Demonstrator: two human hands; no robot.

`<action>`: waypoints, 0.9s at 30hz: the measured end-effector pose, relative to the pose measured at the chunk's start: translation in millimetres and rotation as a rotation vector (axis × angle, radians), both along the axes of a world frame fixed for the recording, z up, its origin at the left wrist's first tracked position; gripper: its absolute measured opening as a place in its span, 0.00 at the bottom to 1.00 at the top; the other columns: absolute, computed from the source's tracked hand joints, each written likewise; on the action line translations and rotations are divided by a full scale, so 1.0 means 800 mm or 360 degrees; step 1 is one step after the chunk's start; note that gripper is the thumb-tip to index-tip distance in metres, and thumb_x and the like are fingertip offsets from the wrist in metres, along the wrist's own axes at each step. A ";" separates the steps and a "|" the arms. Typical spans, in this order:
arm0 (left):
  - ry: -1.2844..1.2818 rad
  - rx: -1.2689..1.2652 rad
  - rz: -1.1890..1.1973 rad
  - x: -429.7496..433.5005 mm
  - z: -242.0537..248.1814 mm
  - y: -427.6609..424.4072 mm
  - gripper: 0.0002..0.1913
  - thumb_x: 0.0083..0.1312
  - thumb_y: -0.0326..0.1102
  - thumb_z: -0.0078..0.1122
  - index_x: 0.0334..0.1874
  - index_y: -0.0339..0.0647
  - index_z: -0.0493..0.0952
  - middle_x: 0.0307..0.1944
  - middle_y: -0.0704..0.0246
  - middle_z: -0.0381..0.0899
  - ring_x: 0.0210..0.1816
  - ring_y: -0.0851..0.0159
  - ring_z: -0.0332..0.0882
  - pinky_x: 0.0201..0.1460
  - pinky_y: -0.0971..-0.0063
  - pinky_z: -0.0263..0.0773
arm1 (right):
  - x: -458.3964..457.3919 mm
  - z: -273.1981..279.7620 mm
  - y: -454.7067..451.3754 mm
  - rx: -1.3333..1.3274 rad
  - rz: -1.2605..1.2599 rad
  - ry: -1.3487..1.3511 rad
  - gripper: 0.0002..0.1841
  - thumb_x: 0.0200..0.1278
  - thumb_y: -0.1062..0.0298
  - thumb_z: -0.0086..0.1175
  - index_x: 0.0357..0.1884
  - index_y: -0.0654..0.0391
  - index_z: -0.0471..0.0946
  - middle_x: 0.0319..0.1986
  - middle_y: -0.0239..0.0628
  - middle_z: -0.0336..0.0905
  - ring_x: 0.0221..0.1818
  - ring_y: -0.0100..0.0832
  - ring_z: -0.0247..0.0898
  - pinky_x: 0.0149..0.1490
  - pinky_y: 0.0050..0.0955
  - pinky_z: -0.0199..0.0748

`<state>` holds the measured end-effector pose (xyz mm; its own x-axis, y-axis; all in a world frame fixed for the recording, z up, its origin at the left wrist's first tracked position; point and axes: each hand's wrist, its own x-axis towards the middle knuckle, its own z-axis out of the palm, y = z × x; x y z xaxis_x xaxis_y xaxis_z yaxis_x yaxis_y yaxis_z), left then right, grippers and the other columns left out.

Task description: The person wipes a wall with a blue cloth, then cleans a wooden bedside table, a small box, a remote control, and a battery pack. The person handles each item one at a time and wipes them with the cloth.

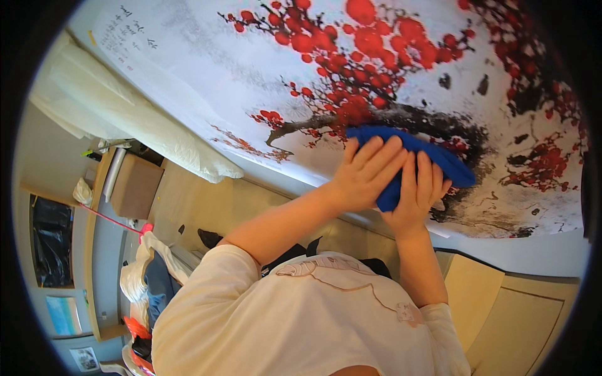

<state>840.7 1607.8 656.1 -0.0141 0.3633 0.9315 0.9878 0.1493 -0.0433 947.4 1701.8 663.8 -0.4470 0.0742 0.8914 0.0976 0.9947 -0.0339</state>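
Observation:
Flat over a blue cloth (pixel 437 157) lies my left hand (pixel 371 171), its fingers stretched toward the upper right. My right hand (pixel 416 188) holds the same cloth just beside it, the fingertips of both hands nearly touching. The bunched cloth rests against a large plum-blossom picture (pixel 282 84), over its dark painted trunk and near its lower edge. Red blossoms and black branches cover much of the picture, and its far left part bears brush writing. My palms and part of the cloth are hidden under the fingers.
A pale curtain (pixel 122 113) hangs along the picture's left side. Past it stand a brown box-like seat (pixel 134 183) and a wooden-edged shelf (pixel 91 235). Clothes (pixel 157 282) are piled at lower left. Light wood panels (pixel 512 315) stand at lower right.

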 end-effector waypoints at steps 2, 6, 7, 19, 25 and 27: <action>-0.0021 -0.0141 0.0009 0.013 -0.010 -0.002 0.25 0.59 0.40 0.50 0.60 0.43 0.72 0.65 0.64 0.67 0.61 0.57 0.62 0.58 0.58 0.56 | 0.006 -0.017 0.005 0.0045 -0.0015 0.0036 0.23 0.56 0.56 0.51 0.53 0.57 0.77 0.53 0.38 0.72 0.53 0.39 0.63 0.59 0.44 0.51; -0.0102 -0.0214 -0.0006 0.020 -0.027 -0.006 0.23 0.58 0.36 0.49 0.58 0.44 0.74 0.64 0.67 0.67 0.59 0.60 0.64 0.57 0.59 0.58 | 0.006 -0.029 0.001 0.0092 -0.0031 0.0153 0.23 0.57 0.57 0.52 0.51 0.61 0.77 0.51 0.42 0.73 0.50 0.42 0.64 0.59 0.45 0.52; -0.0136 -0.0212 -0.0002 0.018 -0.029 -0.014 0.23 0.58 0.36 0.49 0.58 0.44 0.74 0.64 0.67 0.67 0.59 0.60 0.64 0.58 0.59 0.58 | 0.000 -0.027 -0.007 0.0022 0.0026 0.0096 0.23 0.56 0.58 0.53 0.51 0.59 0.77 0.52 0.40 0.73 0.51 0.40 0.64 0.58 0.43 0.52; -0.0071 -0.0273 0.0095 -0.087 -0.082 -0.112 0.29 0.57 0.39 0.54 0.63 0.39 0.69 0.69 0.59 0.60 0.71 0.51 0.50 0.71 0.48 0.37 | -0.108 -0.072 -0.114 -0.0102 0.0051 0.0203 0.22 0.54 0.62 0.52 0.54 0.52 0.77 0.57 0.30 0.72 0.56 0.31 0.64 0.59 0.37 0.50; -0.0199 -0.0097 0.0071 -0.128 -0.077 -0.127 0.31 0.60 0.40 0.53 0.65 0.34 0.66 0.70 0.54 0.57 0.73 0.47 0.46 0.73 0.52 0.30 | -0.149 -0.065 -0.135 -0.0078 0.0024 0.0153 0.23 0.56 0.61 0.50 0.56 0.53 0.76 0.60 0.29 0.70 0.59 0.31 0.63 0.65 0.39 0.43; -0.0121 0.0025 -0.0010 -0.138 -0.074 -0.132 0.30 0.61 0.39 0.52 0.66 0.33 0.65 0.70 0.52 0.56 0.74 0.46 0.44 0.73 0.51 0.29 | -0.159 -0.062 -0.139 -0.0067 0.0007 0.0140 0.23 0.56 0.61 0.49 0.56 0.52 0.76 0.60 0.29 0.70 0.58 0.31 0.63 0.65 0.38 0.44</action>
